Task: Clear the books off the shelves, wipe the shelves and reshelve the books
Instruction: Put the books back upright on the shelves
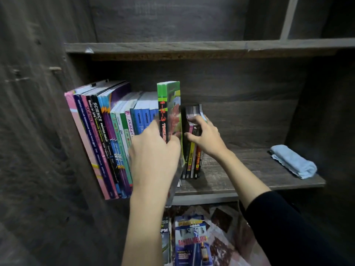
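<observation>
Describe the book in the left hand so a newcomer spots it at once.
On the lower shelf, between the leaning books and the short dark books gripped by the right hand, the left hand grips the green book. It alone has a green spine with red "1-2-3".

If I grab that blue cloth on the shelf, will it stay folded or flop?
The blue cloth would probably flop open, since it looks soft and only loosely folded. It looks light, and lying flat on the wooden shelf it likely won't roll.
</observation>
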Tool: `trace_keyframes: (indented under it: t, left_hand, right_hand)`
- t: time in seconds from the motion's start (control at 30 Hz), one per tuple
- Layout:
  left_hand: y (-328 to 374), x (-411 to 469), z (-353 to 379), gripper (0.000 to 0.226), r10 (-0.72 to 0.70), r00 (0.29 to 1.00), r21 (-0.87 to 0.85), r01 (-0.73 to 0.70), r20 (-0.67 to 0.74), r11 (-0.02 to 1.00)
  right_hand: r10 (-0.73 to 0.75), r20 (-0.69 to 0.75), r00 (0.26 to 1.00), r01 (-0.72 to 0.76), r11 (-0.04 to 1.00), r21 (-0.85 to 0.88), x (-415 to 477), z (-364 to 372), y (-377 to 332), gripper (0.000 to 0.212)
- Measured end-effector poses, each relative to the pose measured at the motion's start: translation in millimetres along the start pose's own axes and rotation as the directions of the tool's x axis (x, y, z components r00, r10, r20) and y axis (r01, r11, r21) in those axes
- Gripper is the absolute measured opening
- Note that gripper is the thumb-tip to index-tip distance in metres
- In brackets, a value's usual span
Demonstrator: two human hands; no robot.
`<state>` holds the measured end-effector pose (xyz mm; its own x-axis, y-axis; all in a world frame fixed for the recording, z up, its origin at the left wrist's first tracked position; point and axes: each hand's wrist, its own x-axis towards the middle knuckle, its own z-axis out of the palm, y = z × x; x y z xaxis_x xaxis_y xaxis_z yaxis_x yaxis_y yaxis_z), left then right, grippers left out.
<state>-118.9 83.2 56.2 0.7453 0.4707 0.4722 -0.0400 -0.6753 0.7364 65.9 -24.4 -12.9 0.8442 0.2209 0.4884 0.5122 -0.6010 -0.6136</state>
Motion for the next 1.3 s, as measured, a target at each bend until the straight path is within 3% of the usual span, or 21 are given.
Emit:
trace_keyframes:
  t: [0.27, 0.6, 0.73, 0.83, 1.2, 1.3]
  left_hand:
    - [3, -1, 13, 0.011, 0.052, 0.999, -0.035, -0.053, -0.011, 0.998]
    - [-18, 9, 57, 0.019, 0.005, 0.996, 0.032, -0.002, -0.085, 0.999]
    - [-29, 5, 81, 0.035, 0.055, 0.993, 0.069, -0.048, -0.104, 0.996]
    - [-43, 3, 102, 0.044, 0.045, 0.997, 0.062, -0.041, -0.059, 0.997]
    - [-70, -1, 137, 0.039, -0.046, 0.999, 0.047, 0.046, 0.001, 0.998]
    - [-69, 1, 133, 0.051, -0.063, 0.995, 0.005, 0.063, 0.075, 0.998]
  right_hand:
    - [0.003, -0.004, 1.0, -0.003, 1.0, 0.01, -1, -2, 5, 0.041]
    - [-0.001, -0.022, 1.0, 0.002, 1.0, 0.026, -6, -5, 9, 0.042]
    - [0.006, -0.028, 1.0, -0.006, 1.0, 0.021, -7, -5, 6, 0.042]
    - [-0.001, -0.034, 0.999, 0.002, 1.0, 0.019, -9, -6, 4, 0.042]
    - [-0.026, 0.006, 1.0, 0.026, 0.999, 0.043, -5, -2, 5, 0.043]
    - [-0.039, 0.043, 0.998, 0.037, 0.999, 0.038, -1, -3, 2, 0.043]
